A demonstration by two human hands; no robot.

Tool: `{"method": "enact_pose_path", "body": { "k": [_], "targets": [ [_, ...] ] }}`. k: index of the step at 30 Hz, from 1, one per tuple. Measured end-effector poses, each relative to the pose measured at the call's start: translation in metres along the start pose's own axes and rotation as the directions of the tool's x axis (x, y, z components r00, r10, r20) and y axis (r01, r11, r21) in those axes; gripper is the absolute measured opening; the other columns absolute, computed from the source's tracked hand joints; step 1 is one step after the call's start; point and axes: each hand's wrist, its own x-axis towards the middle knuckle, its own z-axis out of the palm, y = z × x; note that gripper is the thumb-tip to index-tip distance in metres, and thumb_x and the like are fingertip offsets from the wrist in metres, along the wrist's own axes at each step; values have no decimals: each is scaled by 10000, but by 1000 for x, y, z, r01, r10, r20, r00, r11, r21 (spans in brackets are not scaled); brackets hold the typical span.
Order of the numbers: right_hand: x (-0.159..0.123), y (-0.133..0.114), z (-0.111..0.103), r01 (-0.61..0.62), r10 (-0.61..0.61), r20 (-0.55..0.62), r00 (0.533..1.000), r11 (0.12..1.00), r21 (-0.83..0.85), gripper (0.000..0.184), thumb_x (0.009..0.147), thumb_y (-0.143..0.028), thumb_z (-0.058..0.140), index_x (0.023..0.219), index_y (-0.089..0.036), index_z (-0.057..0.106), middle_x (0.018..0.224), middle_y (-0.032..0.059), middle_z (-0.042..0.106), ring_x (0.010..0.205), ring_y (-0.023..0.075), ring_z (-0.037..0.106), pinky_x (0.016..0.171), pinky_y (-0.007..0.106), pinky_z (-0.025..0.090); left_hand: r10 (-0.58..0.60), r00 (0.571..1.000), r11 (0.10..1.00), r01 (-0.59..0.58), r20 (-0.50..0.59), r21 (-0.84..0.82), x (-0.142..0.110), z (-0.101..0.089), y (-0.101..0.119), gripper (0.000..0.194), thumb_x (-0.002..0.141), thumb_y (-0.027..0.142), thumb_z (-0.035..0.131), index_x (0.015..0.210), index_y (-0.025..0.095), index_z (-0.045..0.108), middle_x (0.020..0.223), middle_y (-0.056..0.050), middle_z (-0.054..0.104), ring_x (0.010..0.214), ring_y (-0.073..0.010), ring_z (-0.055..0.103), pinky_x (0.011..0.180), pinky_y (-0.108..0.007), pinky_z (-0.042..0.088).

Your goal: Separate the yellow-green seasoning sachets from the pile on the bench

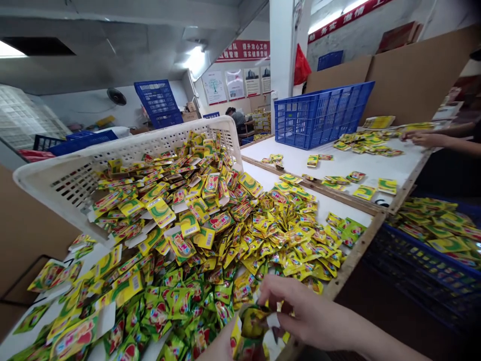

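Note:
A big heap of small yellow and green sachets (210,235) spills from a tipped white plastic crate (67,180) onto the white table (263,178). At the near edge my right hand (300,313) is closed, pinching a crumpled sachet (250,326) among the pile. My left hand (220,348) shows only partly at the bottom edge, just under that same sachet; its fingers are hidden.
A blue crate (319,118) stands tipped on the far table with scattered sachets (364,143). Another person's hand (423,138) rests there at right. A blue crate of sachets (432,240) sits low on the right. Cardboard panels (413,75) line the back.

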Motion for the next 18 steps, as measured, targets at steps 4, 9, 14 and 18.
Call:
{"method": "enact_pose_path", "body": {
  "k": [4, 9, 14, 18],
  "targets": [
    [-4, 16, 16, 125, -125, -121, 985, 992, 0, 269, 698, 27, 429, 777, -158, 608, 754, 29, 558, 711, 131, 528, 631, 222, 409, -136, 991, 991, 136, 6, -13, 1, -2, -9, 552, 466, 273, 789, 941, 165, 528, 806, -10, 600, 828, -214, 559, 814, -363, 416],
    [-9, 13, 16, 28, -39, 73, 997, 988, 151, 247, 798, -92, 444, 871, -162, 670, 823, 52, 630, 751, 134, 576, 680, 222, 445, -24, 997, 999, 27, 71, -44, 7, 2, -17, 676, 509, 339, 797, 1099, 164, 517, 1009, -69, 592, 1057, -278, 509, 965, -425, 337],
    [-19, 11, 23, -101, 85, 67, 994, 955, 279, 149, 758, -202, 568, 839, -150, 682, 828, 59, 651, 811, 163, 602, 696, 234, 476, 93, 994, 996, -93, 58, 5, 14, 14, -25, 798, 582, 510, 712, 1256, 175, 445, 1239, -109, 529, 1229, -305, 406, 1081, -399, 223],
    [-17, 30, -21, -49, 72, -198, 978, 992, 118, 177, 796, -194, 502, 730, -168, 664, 799, 51, 617, 773, 160, 595, 699, 265, 476, 168, 985, 961, -157, -27, 229, 11, 4, -5, 897, 625, 453, 701, 1363, 234, 240, 1380, -94, 402, 1306, -270, 303, 1078, -393, 249]
  ]
}}
